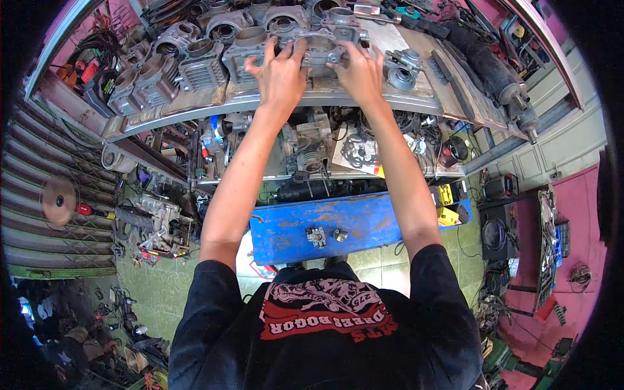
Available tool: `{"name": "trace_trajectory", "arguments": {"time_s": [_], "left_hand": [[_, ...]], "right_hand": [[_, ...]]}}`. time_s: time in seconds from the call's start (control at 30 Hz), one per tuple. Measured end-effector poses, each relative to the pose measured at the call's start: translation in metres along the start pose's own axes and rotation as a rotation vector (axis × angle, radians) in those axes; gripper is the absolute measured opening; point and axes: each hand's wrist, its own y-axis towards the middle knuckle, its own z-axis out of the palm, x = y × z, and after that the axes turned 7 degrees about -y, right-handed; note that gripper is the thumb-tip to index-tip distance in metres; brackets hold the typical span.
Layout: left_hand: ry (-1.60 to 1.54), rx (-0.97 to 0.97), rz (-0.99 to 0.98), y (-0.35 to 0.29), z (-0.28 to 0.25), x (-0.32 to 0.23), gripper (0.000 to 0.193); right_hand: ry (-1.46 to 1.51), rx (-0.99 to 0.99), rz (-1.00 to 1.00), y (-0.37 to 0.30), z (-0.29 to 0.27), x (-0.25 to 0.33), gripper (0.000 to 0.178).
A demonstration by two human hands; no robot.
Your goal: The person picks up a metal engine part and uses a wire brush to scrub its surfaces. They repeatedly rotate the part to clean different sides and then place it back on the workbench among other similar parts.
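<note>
Both my arms reach forward to the upper shelf (416,96). Between the hands is a grey metal engine casting (318,60), partly covered by my fingers. My left hand (281,77) grips its left side, fingers over the top and thumb out to the side. At the other end, my right hand (361,73) holds the casting with thumb and fingers bent around its edge. A finned engine cylinder (244,57) stands just left of my left hand. Right of my right hand lies a carburetor (403,70).
More finned cylinders (203,73) crowd the shelf's left part. A brush (439,67) and a dark muffler (487,65) lie at its right. The lower shelf holds engine parts (312,146). Nearer, a blue bench (286,218) carries a small metal part (316,236).
</note>
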Motion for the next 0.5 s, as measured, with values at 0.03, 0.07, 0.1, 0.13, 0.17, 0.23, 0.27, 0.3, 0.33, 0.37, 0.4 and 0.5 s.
{"name": "trace_trajectory", "arguments": {"time_s": [0.03,0.07,0.1,0.13,0.17,0.23,0.27,0.3,0.33,0.37,0.4,0.5], "left_hand": [[-0.003,-0.025,0.028,0.002,-0.001,-0.001,0.045],[-0.007,-0.051,0.056,0.003,-0.002,-0.002,0.043],[0.027,-0.025,0.094,0.006,-0.002,-0.002,0.042],[0.061,0.000,0.133,0.011,-0.001,-0.002,0.042],[0.095,0.025,0.171,0.015,-0.001,-0.003,0.042],[0.145,0.158,0.216,0.023,-0.002,-0.011,0.039],[0.170,0.224,0.238,0.026,-0.004,-0.014,0.037],[0.166,0.229,0.243,0.028,-0.003,-0.013,0.035],[0.161,0.235,0.247,0.031,-0.002,-0.013,0.033],[0.157,0.240,0.252,0.031,-0.001,-0.013,0.031],[0.138,0.225,0.244,0.031,-0.002,-0.012,0.030],[0.083,0.143,0.229,0.028,-0.002,-0.011,0.026]], "right_hand": [[-0.035,-0.021,0.006,-0.002,0.001,-0.002,0.036],[-0.070,-0.043,0.012,-0.005,0.003,-0.006,0.037],[-0.105,-0.063,0.017,-0.007,0.002,-0.005,0.038],[-0.135,-0.054,0.041,-0.008,0.003,-0.003,0.037],[-0.166,-0.044,0.065,-0.008,0.005,0.001,0.036],[-0.187,-0.005,0.128,-0.007,0.005,0.008,0.035],[-0.176,0.024,0.168,-0.007,0.005,0.011,0.034],[-0.165,0.053,0.210,-0.008,0.003,0.012,0.033],[-0.135,0.039,0.227,-0.009,0.006,0.010,0.031],[-0.105,0.026,0.244,-0.010,0.011,0.007,0.028],[-0.073,0.011,0.260,-0.008,0.012,0.008,0.026],[-0.052,-0.146,0.179,-0.016,0.007,0.012,0.025]]}}
